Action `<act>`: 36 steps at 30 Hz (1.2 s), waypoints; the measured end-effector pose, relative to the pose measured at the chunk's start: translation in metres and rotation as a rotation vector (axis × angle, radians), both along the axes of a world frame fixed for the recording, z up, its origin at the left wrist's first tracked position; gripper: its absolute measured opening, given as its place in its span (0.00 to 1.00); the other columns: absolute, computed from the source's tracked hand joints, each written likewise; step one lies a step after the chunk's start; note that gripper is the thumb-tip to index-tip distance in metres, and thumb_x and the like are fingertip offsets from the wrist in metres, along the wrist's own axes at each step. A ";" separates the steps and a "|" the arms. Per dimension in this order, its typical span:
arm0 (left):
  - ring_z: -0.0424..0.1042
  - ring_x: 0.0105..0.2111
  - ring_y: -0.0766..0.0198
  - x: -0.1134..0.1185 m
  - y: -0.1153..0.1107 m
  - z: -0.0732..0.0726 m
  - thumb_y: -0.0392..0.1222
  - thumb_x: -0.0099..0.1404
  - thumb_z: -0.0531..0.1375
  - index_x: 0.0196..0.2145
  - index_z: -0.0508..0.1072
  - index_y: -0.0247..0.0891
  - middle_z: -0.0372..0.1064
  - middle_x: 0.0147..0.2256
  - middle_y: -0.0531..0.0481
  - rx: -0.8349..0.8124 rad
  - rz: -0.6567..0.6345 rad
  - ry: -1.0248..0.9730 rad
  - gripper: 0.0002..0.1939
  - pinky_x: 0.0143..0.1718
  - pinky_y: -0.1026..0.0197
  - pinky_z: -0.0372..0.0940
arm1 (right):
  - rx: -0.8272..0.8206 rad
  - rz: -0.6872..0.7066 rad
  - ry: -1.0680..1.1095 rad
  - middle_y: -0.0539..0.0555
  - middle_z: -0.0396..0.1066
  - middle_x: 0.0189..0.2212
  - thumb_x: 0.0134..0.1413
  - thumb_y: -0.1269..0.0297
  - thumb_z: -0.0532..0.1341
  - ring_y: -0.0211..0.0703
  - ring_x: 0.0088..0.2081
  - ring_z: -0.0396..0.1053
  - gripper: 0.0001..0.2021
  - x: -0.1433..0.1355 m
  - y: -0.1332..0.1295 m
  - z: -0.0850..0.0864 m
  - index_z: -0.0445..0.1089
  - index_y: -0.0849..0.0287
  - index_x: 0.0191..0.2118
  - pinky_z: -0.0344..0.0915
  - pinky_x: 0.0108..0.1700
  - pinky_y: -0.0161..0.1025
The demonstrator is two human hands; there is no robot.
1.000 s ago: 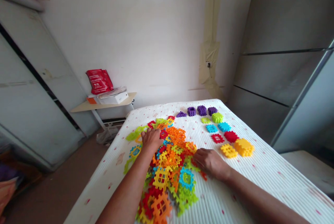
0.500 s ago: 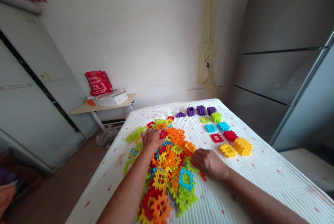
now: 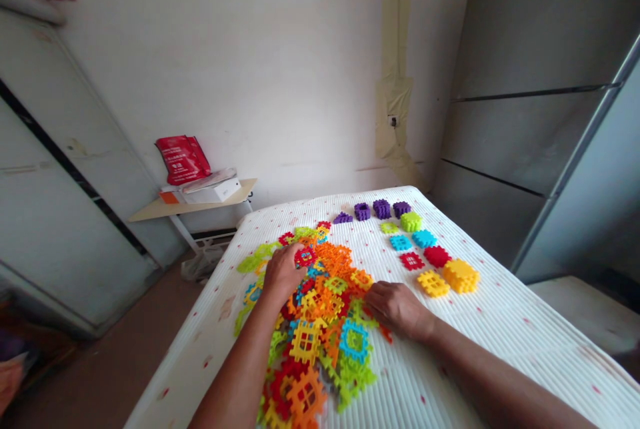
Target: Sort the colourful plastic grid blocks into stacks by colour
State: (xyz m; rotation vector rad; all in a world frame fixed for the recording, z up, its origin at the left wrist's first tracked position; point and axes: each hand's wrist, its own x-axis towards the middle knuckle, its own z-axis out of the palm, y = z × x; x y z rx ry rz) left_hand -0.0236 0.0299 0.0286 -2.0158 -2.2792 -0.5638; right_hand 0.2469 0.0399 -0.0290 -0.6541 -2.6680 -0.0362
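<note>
My left hand [image 3: 285,272] is over the far left part of a pile of interlocking plastic building pieces [image 3: 320,306]. Its thumb and fingers close around the edge of a red square piece with a window grid [image 3: 305,256]. My right hand [image 3: 400,307] rests at the right edge of the pile, fingers curled inward and their tips hidden. Orange [image 3: 361,279] and green pieces lie by its fingers. Nearer me in the pile are a yellow window piece [image 3: 306,342], a blue square frame [image 3: 354,341] and an orange window piece [image 3: 306,397].
Sorted stacks stand at the right: yellow [image 3: 461,276], red [image 3: 437,256], blue [image 3: 424,238], green [image 3: 411,221] and purple [image 3: 381,208]. A white spotted cover [image 3: 200,376] lies beneath everything. Behind are a small side table [image 3: 245,190] with a red bag [image 3: 183,159], and a grey refrigerator [image 3: 500,129].
My left hand has drawn slightly back and left, and the red window piece beside its fingers shows more fully. My right hand stays at the pile's edge. The view has shifted slightly.
</note>
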 end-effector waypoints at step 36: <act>0.69 0.42 0.57 -0.003 -0.066 -0.022 0.40 0.59 0.58 0.44 0.70 0.40 0.71 0.41 0.46 0.773 -0.172 -0.069 0.14 0.47 0.55 0.64 | -0.260 -0.347 -0.100 0.56 0.72 0.44 0.43 0.70 0.64 0.47 0.45 0.69 0.22 0.086 0.080 0.064 0.70 0.57 0.48 0.63 0.47 0.39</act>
